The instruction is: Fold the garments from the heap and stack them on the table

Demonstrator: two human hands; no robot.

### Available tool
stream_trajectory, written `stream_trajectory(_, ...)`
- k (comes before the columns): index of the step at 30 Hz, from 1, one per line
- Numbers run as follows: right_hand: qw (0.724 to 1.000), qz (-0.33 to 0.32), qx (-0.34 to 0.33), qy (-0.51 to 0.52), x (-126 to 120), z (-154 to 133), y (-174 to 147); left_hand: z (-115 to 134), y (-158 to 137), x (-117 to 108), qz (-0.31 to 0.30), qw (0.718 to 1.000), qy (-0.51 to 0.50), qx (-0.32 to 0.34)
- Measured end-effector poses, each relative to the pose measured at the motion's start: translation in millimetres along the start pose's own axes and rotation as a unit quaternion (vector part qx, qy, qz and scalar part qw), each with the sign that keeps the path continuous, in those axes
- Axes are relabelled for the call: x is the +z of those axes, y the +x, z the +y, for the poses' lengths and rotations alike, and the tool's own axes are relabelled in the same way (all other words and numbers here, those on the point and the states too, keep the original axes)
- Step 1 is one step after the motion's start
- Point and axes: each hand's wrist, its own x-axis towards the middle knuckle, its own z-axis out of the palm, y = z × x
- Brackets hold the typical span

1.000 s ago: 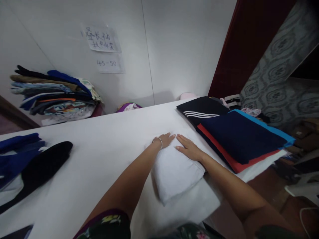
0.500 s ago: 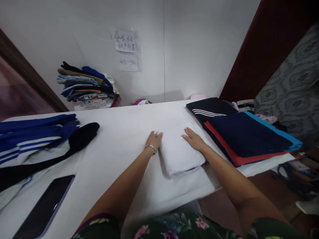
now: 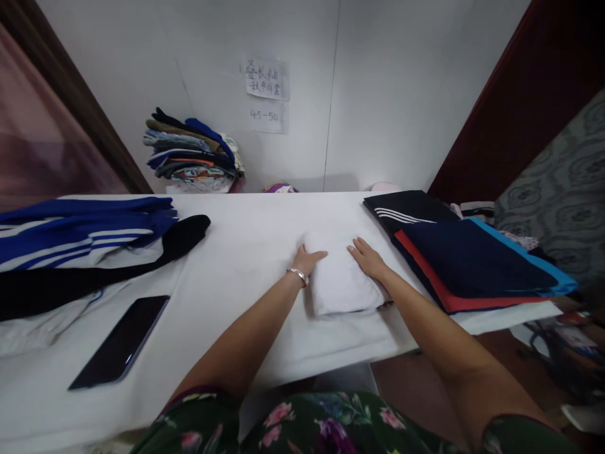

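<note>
A folded white garment [image 3: 347, 284] lies on the white-covered table in front of me. My left hand [image 3: 307, 260], with a bracelet at the wrist, grips its left edge. The thumb rests on top of the cloth, while the fingers are at the side and partly hidden. On the right part of the same garment, my right hand [image 3: 368, 258] lies flat with its fingers stretched out. Just right of that hand is a stack of folded clothes, with a dark navy garment [image 3: 477, 258] on top and a red one [image 3: 425, 271] beneath it.
Blue, white and black clothes [image 3: 127, 243] are spread at the left, with a black phone [image 3: 123, 340] nearer me. A tall pile of folded clothes [image 3: 189, 154] stands by the wall. Paper notes [image 3: 267, 79] hang above. The table's front edge [image 3: 340, 366] runs close to my body.
My left thumb has moved right, onto the top of the white garment. My right hand has stayed on the garment. The camera view has turned slightly left.
</note>
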Motion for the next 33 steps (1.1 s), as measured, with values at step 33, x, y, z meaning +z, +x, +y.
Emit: stream_trajectory(33, 0.995, -0.094, -0.007, 0.037, 39, -25, 82, -38, -63, -43, 0.008, 0.711, 0.586, 0.389)
